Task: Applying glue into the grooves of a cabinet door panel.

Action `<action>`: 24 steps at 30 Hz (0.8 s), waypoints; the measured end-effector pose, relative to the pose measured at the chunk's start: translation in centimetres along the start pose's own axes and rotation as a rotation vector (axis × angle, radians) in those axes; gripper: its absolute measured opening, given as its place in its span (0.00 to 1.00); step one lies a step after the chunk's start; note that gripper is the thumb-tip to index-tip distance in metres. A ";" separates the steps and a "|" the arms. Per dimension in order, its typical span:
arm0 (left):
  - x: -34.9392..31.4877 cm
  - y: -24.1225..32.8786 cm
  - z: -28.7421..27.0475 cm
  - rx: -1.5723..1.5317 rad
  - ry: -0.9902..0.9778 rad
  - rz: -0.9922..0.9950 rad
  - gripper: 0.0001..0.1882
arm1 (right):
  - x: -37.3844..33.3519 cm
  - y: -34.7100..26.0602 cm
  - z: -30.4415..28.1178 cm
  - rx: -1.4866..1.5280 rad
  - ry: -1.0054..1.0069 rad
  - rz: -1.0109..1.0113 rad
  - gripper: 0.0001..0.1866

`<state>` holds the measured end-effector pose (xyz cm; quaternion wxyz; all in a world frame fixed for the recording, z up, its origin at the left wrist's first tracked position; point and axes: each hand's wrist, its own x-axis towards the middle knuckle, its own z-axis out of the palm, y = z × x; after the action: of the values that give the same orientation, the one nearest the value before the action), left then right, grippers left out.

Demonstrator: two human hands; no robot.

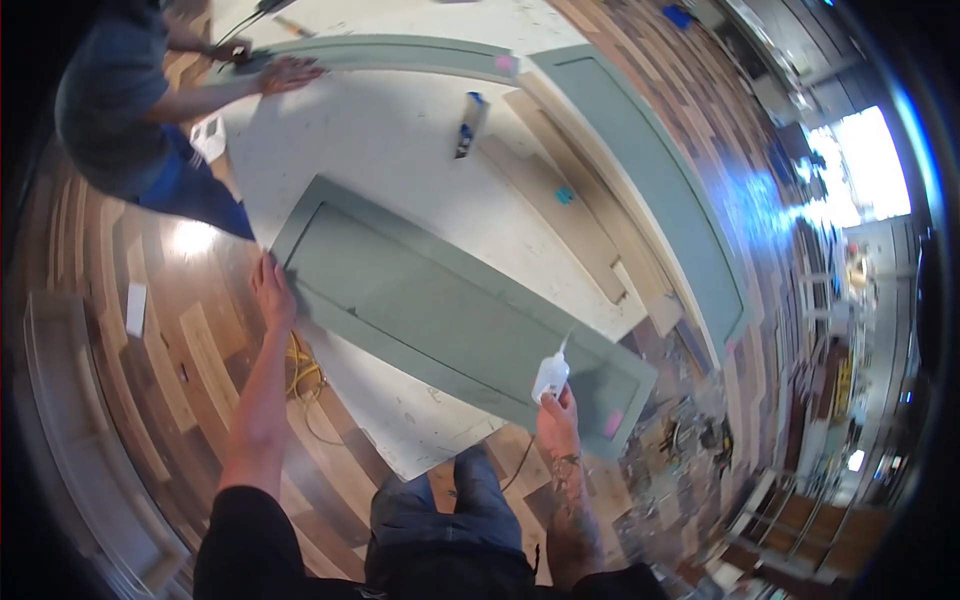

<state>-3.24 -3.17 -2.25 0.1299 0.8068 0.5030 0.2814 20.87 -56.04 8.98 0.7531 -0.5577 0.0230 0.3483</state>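
A sage-green recessed-frame panel (420,300) lies slantwise before me, its near right end reaching past the white tabletop. At its left end, my left hand (272,290) grips the edge. My right hand (558,415) is closed around a small white squeeze bottle (550,378) with a thin nozzle, which points up over the panel's right part. A pink sticky tag (614,424) marks the panel's right end. How my left thumb sits against the panel is hard to make out.
A co-worker (125,110) at the far left has a hand on a long green panel (400,50). Another green panel (650,170) lies on the right, beside bare boards (560,210). A blue-ended tool (468,125) rests on the white table (400,130). A yellow cord (303,368) is on the floor.
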 end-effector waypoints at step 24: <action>-8.5 5.5 -2.6 -0.017 0.018 0.046 0.28 | -5.5 -1.7 3.5 -0.045 -0.054 0.005 0.37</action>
<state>-3.58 -13.37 -0.16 0.1258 0.8145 0.4829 0.2960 16.44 -56.02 14.02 0.7399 -0.5647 -0.0039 0.3656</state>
